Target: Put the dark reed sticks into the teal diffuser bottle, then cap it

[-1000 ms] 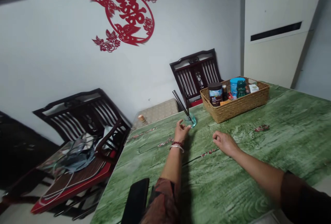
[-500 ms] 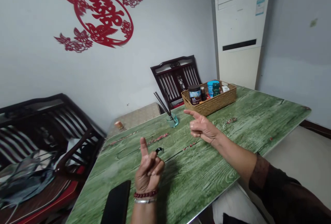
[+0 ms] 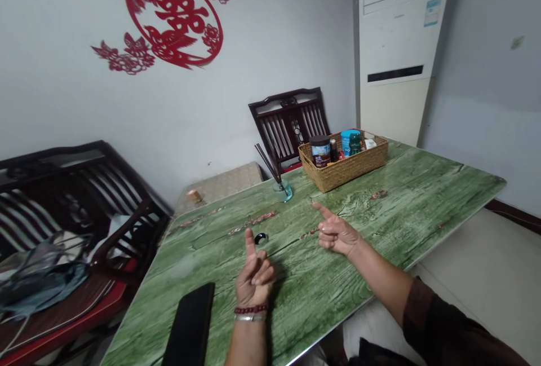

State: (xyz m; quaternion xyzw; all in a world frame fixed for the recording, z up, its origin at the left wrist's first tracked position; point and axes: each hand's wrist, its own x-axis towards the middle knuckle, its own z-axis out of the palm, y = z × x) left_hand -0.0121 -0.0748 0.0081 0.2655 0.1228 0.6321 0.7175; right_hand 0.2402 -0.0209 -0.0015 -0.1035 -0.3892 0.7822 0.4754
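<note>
My left hand (image 3: 255, 278) is above the green table (image 3: 380, 230), palm turned toward me. Its index finger points up and the other fingers are curled in, with nothing seen in them. A red bead bracelet (image 3: 251, 309) and a silver bangle (image 3: 250, 317) circle that wrist. Just beyond its fingertip lies a small black ring-shaped thing (image 3: 256, 238). To its left is a flat black phone-like slab (image 3: 189, 323). My right hand (image 3: 339, 234) points its index finger up and left, the rest folded, holding nothing visible.
A wicker basket (image 3: 355, 170) with jars and bottles stands at the back of the table. Beside it is a reed diffuser (image 3: 282, 191). Dark wooden chairs (image 3: 291, 123) stand beyond and at the left (image 3: 76, 208). A tall white cabinet unit (image 3: 395, 44) is behind.
My right hand has come lower and nearer to me. The left hand has shifted slightly right and down. Both keep their pointing shape. The view has moved slightly.
</note>
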